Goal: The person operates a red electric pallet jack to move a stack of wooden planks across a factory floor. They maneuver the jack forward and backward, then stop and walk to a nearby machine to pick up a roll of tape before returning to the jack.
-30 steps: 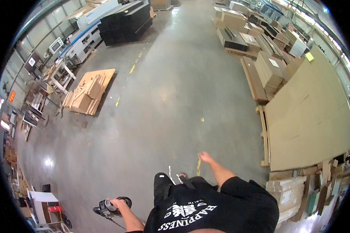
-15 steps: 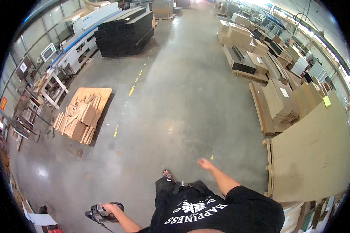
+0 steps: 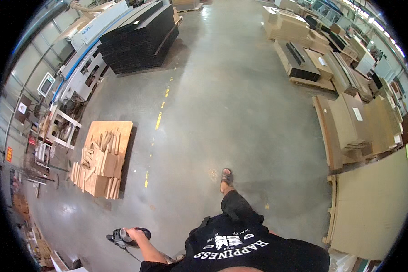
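My left hand (image 3: 132, 233) is low at the left, its fingers closed round a grey and black corded power tool (image 3: 119, 236). It looks like a hand-held sander, with a round black part at its right end. A thin cord trails from it toward my body. My right hand is out of sight behind my black T-shirt. One foot in a sandal (image 3: 226, 177) is forward on the grey concrete floor (image 3: 204, 122).
Left of me, a wooden board (image 3: 123, 131) carries stacked timber pieces (image 3: 97, 172). Beyond it stand a black panel stack (image 3: 138, 41) and a long white machine (image 3: 84, 68). Along the right are brown panel stacks (image 3: 349, 120) and a large upright beige sheet (image 3: 371, 204).
I have moved forward, so the stacks and timber appear nearer and lower. My right hand has swung back out of view. The left hand still carries the tool. One leg has stepped ahead.
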A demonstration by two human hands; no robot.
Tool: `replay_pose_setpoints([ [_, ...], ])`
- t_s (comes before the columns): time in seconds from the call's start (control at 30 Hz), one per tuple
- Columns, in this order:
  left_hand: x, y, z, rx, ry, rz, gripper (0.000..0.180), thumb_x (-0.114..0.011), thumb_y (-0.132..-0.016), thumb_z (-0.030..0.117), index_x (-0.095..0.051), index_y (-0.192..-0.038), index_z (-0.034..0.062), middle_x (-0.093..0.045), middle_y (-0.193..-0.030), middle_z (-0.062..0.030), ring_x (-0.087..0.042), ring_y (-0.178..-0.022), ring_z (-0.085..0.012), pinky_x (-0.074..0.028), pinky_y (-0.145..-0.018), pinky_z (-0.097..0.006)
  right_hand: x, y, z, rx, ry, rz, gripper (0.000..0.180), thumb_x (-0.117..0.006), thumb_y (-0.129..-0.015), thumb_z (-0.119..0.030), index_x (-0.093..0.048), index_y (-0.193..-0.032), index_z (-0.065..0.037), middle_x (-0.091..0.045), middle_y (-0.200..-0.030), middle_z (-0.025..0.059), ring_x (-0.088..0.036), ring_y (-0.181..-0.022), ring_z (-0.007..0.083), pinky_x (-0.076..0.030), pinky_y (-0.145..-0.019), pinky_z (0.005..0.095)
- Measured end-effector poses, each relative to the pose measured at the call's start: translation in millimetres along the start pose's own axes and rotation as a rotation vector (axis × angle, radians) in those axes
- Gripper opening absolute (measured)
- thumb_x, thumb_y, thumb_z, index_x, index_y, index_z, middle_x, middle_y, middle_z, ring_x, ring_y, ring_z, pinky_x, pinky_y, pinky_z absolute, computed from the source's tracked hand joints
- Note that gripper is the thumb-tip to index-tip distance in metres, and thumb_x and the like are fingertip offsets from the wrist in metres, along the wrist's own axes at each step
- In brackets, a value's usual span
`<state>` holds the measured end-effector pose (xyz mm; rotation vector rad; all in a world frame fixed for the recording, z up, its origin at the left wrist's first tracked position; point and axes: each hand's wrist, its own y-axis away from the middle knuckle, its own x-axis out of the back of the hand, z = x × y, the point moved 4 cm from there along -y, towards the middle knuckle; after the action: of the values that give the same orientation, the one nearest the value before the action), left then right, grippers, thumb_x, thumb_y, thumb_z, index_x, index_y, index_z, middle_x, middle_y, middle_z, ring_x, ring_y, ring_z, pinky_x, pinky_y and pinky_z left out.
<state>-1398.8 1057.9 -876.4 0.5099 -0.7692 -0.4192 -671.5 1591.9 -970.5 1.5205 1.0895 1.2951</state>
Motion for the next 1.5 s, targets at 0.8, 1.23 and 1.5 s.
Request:
replay_pose_setpoints([
  [0.8,-154.1,107.0,-42.6,-0.163,0.118,-0.058,0.065,-0.077,-0.092,0.056,-0.040,-0.060,0.0127,-0.049,-0.056,-0.0056,-0.046,-0.048,-0.0227,-0.043,-0.047,-0.040,219.1,-157.5,-229.4,0.270,-0.097,0.107,0.034,-0.061,-0.101,-0.034,-0.072,-0.112,-0.004,-0.074,-0.098,0.0077,-0.067,-0.089,0.0195,-0.055,-0.079,0.0373],
  [1.23,-244.1,225.0,-39.2,-0.248,0.205,-0.168,0.062,-0.078,-0.091,0.056,-0.041,-0.061,0.0165,-0.046,-0.055,-0.0024,-0.042,-0.043,-0.0201,-0.037,-0.042,-0.036,298.7,-132.9,-136.1,0.267,-0.185,0.141,0.022,-0.065,-0.096,-0.016,-0.075,-0.110,-0.003,-0.074,-0.087,0.0101,-0.069,-0.072,0.0207,-0.058,-0.067,0.0342],
  [1.5,-413.9,394.4,-127.3,-0.674,-0.473,-0.801,0.066,-0.071,-0.092,0.065,-0.061,-0.064,0.0060,-0.057,-0.060,-0.0061,-0.053,-0.054,-0.0223,-0.041,-0.053,-0.048,206.5,-162.2,-330.1,0.718,-0.607,0.563,0.020,-0.067,-0.104,-0.024,-0.068,-0.109,-0.004,-0.066,-0.086,0.0006,-0.060,-0.076,0.0111,-0.051,-0.070,0.0266],
])
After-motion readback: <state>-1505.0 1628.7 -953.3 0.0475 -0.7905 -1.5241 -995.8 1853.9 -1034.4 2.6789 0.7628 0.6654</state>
